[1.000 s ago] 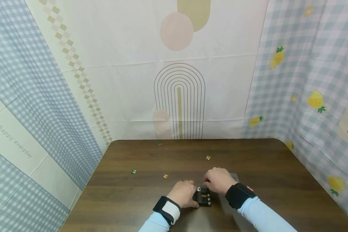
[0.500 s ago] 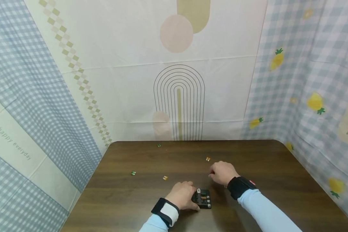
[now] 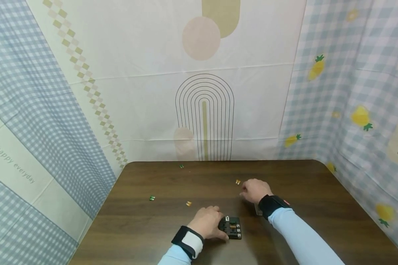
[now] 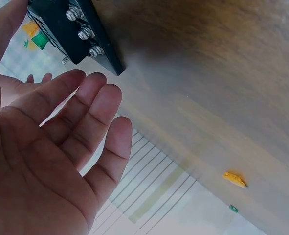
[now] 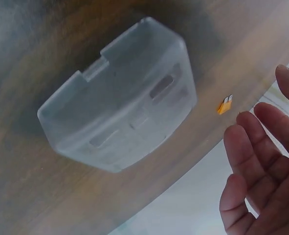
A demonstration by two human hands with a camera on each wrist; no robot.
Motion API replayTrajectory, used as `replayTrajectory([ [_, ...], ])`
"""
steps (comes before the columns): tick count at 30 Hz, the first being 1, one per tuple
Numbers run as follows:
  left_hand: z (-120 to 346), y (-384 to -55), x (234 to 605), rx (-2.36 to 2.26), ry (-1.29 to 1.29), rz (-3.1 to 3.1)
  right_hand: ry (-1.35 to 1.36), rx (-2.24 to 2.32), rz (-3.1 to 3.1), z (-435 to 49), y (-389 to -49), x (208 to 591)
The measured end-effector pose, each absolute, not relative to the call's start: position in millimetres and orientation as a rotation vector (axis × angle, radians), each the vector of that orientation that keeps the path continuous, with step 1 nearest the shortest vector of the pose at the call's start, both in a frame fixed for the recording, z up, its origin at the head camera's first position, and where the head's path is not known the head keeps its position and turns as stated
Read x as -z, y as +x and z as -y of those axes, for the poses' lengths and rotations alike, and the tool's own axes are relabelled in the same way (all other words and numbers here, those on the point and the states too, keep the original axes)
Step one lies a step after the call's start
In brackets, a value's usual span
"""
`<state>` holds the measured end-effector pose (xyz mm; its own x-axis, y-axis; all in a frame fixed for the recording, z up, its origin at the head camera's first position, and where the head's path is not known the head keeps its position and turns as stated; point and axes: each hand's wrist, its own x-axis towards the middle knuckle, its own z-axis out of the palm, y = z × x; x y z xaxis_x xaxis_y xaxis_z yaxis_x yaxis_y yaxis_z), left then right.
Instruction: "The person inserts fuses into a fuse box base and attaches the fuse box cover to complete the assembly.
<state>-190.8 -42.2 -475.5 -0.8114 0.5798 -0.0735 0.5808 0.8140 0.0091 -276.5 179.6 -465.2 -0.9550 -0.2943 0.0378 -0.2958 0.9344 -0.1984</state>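
Observation:
A small black fuse block (image 3: pixel 232 228) with screw terminals lies on the table, an orange piece showing inside it. My left hand (image 3: pixel 206 222) is at its left side, thumb by the near corner and fingertips by the far one. Seen from the left wrist, the fingers (image 4: pixel 105 105) are nearly straight, and orange and green fuses show along the block (image 4: pixel 71 29). Further back on the right, my right hand (image 3: pixel 254 190) hovers close to an orange blade fuse (image 3: pixel 237 182), its fingers (image 5: pixel 242 147) loosely bent around nothing. A clear plastic cover (image 5: pixel 124 103) sits beneath the right wrist.
Another orange fuse (image 3: pixel 188 203) lies left of the middle. Two green fuses are farther out, one at left (image 3: pixel 152 198) and one near the back edge (image 3: pixel 181 166). Patterned curtains (image 3: pixel 146 110) hang behind the brown wooden table (image 3: pixel 136 224).
My right hand has moved away from the fuse block, back and slightly right, up to the orange fuse. The left hand has stayed beside the block.

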Motion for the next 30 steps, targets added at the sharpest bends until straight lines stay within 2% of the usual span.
replayTrajectory([
  [30,47.4,-195.1,478.4,0.013,0.919,-2.937,0.384,-0.318,3.137,-176.5,-319.8,466.1],
])
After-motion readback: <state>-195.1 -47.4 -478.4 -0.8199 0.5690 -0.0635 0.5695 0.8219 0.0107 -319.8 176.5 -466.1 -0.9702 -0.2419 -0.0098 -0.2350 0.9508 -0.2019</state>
